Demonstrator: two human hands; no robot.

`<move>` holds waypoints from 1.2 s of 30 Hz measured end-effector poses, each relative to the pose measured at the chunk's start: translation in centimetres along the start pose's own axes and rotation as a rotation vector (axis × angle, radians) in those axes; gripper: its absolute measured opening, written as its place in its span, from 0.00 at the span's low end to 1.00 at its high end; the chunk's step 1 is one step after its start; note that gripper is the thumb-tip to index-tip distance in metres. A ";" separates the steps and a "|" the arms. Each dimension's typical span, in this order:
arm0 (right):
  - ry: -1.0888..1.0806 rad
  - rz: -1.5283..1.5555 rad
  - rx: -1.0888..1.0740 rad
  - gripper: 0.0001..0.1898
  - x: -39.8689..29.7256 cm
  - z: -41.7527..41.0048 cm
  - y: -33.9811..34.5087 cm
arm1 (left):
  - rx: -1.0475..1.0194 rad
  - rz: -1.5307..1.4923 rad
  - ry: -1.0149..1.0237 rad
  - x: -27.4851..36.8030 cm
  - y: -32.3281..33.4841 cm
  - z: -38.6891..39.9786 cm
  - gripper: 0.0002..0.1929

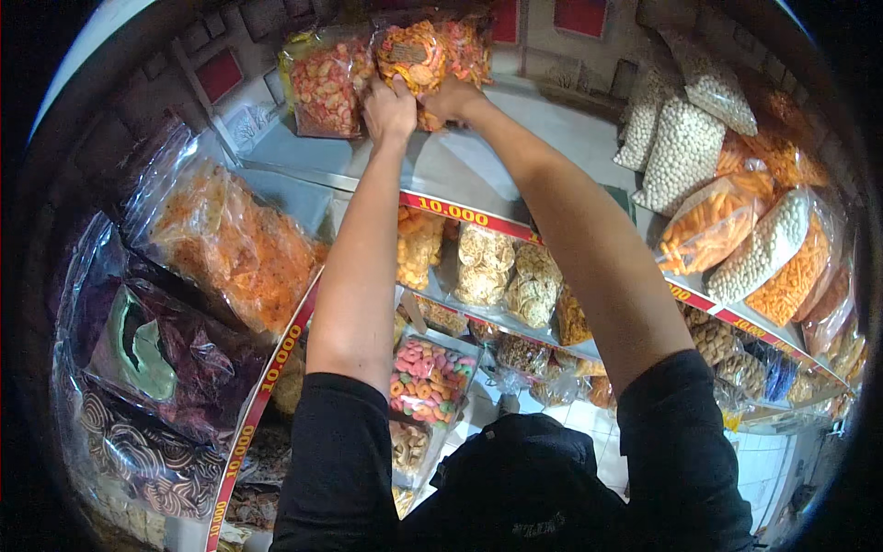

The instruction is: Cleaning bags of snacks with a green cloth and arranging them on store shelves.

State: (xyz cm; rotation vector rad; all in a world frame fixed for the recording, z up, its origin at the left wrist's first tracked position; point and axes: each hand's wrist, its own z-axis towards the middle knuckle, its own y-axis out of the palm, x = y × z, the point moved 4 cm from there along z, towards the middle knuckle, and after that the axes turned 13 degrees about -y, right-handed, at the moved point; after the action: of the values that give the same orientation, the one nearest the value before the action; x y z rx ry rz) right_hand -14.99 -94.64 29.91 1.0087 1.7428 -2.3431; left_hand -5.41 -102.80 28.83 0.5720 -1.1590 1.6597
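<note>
At the far side of the upper shelf, my left hand and my right hand meet at the lower part of a clear plastic bag of orange and yellow crackers, which bears a label. Both hands grip this bag; some fingertips are hidden behind or under it. Touching the left hand's outer side stands a clear bag of pinkish-red crackers, with a yellow packet partly behind it. More red-orange crackers show through plastic to the right, above my right hand.
Red price strips edge the shelves. Large bags of orange chips and dark spiral snacks lie left. Bags of white round snacks and orange sticks crowd the right. Lower down are several snack bags and colourful ring cereal.
</note>
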 end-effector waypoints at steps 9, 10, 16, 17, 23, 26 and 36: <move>-0.252 0.025 0.331 0.30 -3.2 -7.0 -5.3 | 0.321 -0.162 0.485 3.2 -1.5 -2.4 0.14; -0.319 0.084 0.390 0.30 -4.9 -9.6 -5.6 | 0.365 -0.167 0.539 3.3 -2.1 -2.2 0.13; -0.824 0.232 0.440 0.21 -7.1 -32.2 -6.0 | 0.270 -0.501 0.737 6.5 -7.5 -7.2 0.09; -0.918 0.265 0.476 0.19 -5.7 -36.0 -5.7 | 0.228 -0.565 0.717 7.4 -8.6 -9.2 0.08; -0.122 0.365 0.396 0.14 9.0 -51.9 -1.8 | -0.401 -1.052 0.610 9.3 -11.9 -29.5 0.14; 0.306 0.271 0.464 0.13 17.3 -61.0 1.2 | -0.878 -1.076 0.661 9.8 -9.5 -40.2 0.14; 0.791 0.162 0.667 0.17 29.4 -90.2 -2.3 | -2.329 -0.506 0.097 14.1 -0.6 -77.0 0.13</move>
State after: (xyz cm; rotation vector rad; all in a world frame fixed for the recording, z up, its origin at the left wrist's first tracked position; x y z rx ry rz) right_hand 2.93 -5.48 2.84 2.3108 0.8610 -2.6461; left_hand 1.21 -27.89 7.21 -0.6969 -1.7347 -0.6393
